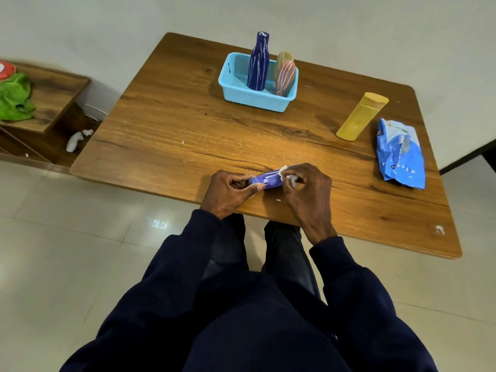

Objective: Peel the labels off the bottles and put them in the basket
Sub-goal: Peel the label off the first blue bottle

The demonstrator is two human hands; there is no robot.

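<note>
Purple bottle point(264, 179) clamped by left hand point(229, 191); right hand point(308, 189) pinching white label point(288, 177); no legible writing.

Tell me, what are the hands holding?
A small purple bottle: the left hand grips one end, the right hand pinches its peeling white label.

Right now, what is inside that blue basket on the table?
Three bottles stand in the blue basket: a tall dark blue one, a pink one and a yellowish one behind it, mostly covered. The basket's floor beneath them is hidden.
</note>
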